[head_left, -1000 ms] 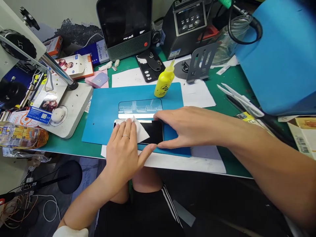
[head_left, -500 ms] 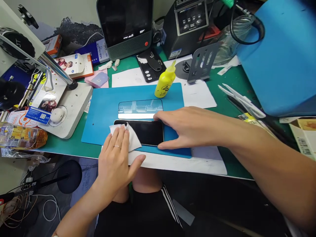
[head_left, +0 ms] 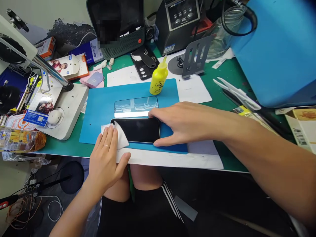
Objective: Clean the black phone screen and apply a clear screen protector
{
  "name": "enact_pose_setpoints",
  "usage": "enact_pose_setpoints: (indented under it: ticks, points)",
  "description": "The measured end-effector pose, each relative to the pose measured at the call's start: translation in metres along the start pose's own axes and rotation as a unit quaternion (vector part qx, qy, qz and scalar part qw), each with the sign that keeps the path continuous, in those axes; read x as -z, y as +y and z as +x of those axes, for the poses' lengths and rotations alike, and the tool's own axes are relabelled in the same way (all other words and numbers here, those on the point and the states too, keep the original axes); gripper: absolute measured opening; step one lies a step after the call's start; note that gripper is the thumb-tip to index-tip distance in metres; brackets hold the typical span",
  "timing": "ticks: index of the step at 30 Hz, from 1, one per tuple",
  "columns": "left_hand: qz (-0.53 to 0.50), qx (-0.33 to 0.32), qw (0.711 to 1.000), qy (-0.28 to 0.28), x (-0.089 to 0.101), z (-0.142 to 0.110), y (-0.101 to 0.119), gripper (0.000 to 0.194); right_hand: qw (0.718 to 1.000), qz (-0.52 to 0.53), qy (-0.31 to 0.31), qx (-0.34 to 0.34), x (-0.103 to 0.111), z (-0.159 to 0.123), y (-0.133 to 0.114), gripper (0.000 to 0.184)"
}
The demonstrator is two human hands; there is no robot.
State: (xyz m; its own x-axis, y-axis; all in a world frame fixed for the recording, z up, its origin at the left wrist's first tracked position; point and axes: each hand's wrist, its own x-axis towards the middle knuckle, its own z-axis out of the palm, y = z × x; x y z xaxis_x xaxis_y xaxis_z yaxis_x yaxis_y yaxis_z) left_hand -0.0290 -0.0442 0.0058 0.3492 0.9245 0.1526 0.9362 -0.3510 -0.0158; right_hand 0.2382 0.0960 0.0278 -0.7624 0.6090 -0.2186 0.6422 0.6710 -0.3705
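Observation:
A smartphone [head_left: 141, 130] with a black screen lies face up on a blue mat [head_left: 96, 108]. My left hand [head_left: 106, 158] presses a folded white wipe [head_left: 122, 135] against the phone's left end, its fingers straight and close together on top. That end of the phone is hidden beneath. My right hand [head_left: 180, 125] holds the phone's right end between thumb and fingers, the thumb at the near corner. Just beyond the phone lies a clear, black-edged glass sheet [head_left: 135, 104]; my right fingertips reach its near right corner. Behind it stands a yellow dropper bottle [head_left: 158, 80].
A microscope stand [head_left: 71, 108] occupies the left, beside a drink bottle [head_left: 22, 140] at the edge. A dark phone back [head_left: 145, 65], a grey phone holder [head_left: 196, 59] and a black control box [head_left: 181, 26] stand behind. White tweezers [head_left: 238, 93] lie right.
My left hand has slid the wipe leftward along the phone, baring more of the screen. My right hand keeps its place at the right end. The whole view has shifted slightly.

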Motion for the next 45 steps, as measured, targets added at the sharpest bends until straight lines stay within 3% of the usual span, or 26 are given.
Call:
enact_pose_setpoints:
  ticks: [11,21,27,31,34,41,45]
  points:
    - [-0.003,0.007,1.0,-0.003,-0.003,0.007,0.001,0.068,1.0,-0.012,0.008,0.003,-0.001,-0.001,0.001,0.059]
    - [0.009,0.002,1.0,-0.001,-0.007,0.019,0.016,0.072,0.999,-0.033,0.019,0.014,-0.002,0.001,-0.001,0.053]
    - [-0.04,-0.036,0.998,-0.018,-0.016,0.048,0.05,0.08,0.999,-0.028,0.028,0.027,-0.001,-0.001,-0.001,0.049]
    - [-0.063,-0.072,0.995,-0.013,-0.019,0.049,0.072,0.085,0.999,-0.018,0.036,0.026,-0.003,-0.001,0.0,0.046]
    - [-0.049,-0.095,0.994,-0.015,-0.015,0.037,0.068,0.08,0.999,-0.022,0.027,0.022,-0.006,-0.001,0.003,0.052]
    - [0.042,-0.067,0.997,-0.018,-0.001,0.014,0.021,0.067,1.0,-0.01,0.011,0.008,-0.005,-0.002,0.006,0.065]
    - [0.054,-0.059,0.997,-0.015,-0.005,0.021,0.028,0.074,0.999,0.031,-0.003,0.009,-0.001,-0.004,0.007,0.066]
